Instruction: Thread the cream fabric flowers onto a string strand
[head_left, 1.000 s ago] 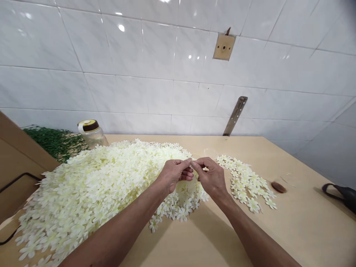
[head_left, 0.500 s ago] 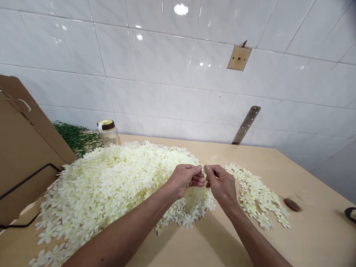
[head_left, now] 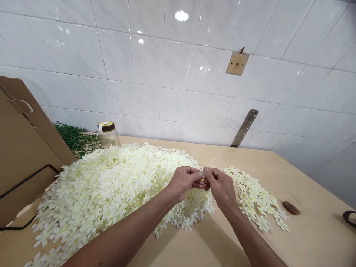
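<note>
A ruffled mound of thin-petalled, cream-white flowers covers the table's left half, reaching toward the back edge; a flatter scatter of blossoms lies toward the back right corner. At the mound's right end, the left hand and right hand meet, each pinched thumb to fingers; I cannot tell what they grip. A clear, rounded bottle stands by the back edge.

No readable text, label, brand, number or sign anywhere in view.
</note>
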Motion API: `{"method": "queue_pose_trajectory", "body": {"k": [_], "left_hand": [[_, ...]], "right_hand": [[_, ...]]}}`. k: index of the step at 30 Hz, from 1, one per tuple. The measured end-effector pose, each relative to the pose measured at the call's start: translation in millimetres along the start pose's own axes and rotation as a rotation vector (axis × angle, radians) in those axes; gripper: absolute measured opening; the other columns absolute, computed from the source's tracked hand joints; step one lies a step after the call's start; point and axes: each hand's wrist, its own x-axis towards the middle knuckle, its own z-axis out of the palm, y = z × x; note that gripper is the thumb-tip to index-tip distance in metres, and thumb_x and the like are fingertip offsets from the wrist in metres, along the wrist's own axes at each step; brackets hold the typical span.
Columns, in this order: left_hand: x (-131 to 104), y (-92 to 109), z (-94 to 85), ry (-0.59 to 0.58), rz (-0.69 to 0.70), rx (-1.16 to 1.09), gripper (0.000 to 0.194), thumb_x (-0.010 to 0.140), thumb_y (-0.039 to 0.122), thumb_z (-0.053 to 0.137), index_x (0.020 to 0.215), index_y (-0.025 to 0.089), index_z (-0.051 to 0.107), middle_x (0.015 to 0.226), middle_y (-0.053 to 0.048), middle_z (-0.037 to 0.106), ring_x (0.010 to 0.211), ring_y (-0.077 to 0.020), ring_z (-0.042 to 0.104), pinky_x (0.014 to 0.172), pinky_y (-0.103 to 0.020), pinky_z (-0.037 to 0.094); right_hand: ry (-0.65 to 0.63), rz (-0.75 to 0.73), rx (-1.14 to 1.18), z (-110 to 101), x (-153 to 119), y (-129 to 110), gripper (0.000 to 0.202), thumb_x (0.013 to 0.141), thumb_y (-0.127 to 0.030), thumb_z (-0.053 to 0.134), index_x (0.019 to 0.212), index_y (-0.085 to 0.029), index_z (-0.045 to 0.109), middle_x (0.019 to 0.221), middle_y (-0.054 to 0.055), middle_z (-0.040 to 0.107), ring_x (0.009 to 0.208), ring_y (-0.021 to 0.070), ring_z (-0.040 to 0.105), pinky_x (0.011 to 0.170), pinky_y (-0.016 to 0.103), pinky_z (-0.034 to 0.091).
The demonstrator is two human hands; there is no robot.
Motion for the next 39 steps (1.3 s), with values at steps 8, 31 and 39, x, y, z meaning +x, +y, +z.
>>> {"method": "queue_pose_trajectory", "body": {"k": [8,31,39], "left_hand": [[-2.0,3.1,2.3,-0.014,0.002,0.029,0.011,0.076,0.012,0.071,0.076,0.009,0.061,0.062,-0.007,0.065,0.054,-0.0146,0.063,0.061,-0.032,0.057],[-0.3,13.6,-7.2,-0.016,-0.031,0.041,0.005,0.074,0.01,0.068,0.077,0.007,0.066,0.067,-0.009,0.065,0.056,-0.0127,0.062,0.06,-0.026,0.054],[-2.7,17.0,-6.3,-0.072,-0.09,-0.043,0.008,0.07,0.009,0.07,0.076,0.005,0.068,0.067,-0.008,0.065,0.053,-0.01,0.06,0.059,-0.022,0.051]], "right_hand": [[-0.044,0.132,0.281,-0.2,6.0,7.1,0.044,0.077,-0.056,0.07,0.061,-0.017,0.06,0.053,-0.002,0.051,0.045,0.011,0.048,0.046,0.025,0.042],[0.043,-0.368,-0.215,-10.0,4.0,-5.1,0.022,0.084,-0.043,0.067,0.09,-0.024,0.076,0.097,0.007,0.072,0.079,0.02,0.067,0.063,0.03,0.054],[0.06,-0.362,-0.222,-8.5,5.9,2.5,0.018,0.084,-0.042,0.068,0.086,-0.025,0.076,0.092,0.005,0.073,0.083,0.0205,0.067,0.069,0.03,0.052]]}}
